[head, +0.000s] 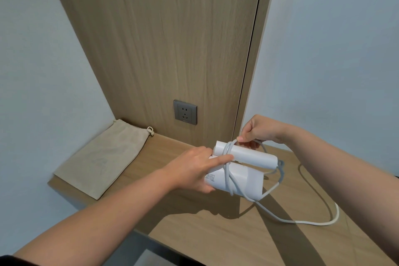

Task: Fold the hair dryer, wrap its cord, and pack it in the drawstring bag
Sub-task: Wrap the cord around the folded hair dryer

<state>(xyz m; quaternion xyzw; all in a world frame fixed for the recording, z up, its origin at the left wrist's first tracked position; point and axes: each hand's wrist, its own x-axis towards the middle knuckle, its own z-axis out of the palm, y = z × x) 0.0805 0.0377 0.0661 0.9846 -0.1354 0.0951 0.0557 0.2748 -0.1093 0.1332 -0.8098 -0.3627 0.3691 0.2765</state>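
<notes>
Head view, first voice: right fingers (244, 138) pinch the cord (306, 222) over the folded hair dryer (248, 176), guiding a turn; left fingers (222, 158) clamp the body steady.
Second voice: Slack trails right of them; drawstring bag (103, 157) lies left on the worktop (216, 239).

I logged white hair dryer (244, 176) folded, handle alongside barrel | pale cord (302, 222) looped around it, tail trailing on desk (216, 242) | beige drawstring bag (103, 157) flat, far left.

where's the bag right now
Head view: the bag lies flat at the left end of the shelf, below-left of the socket, left of the left hand.
</notes>
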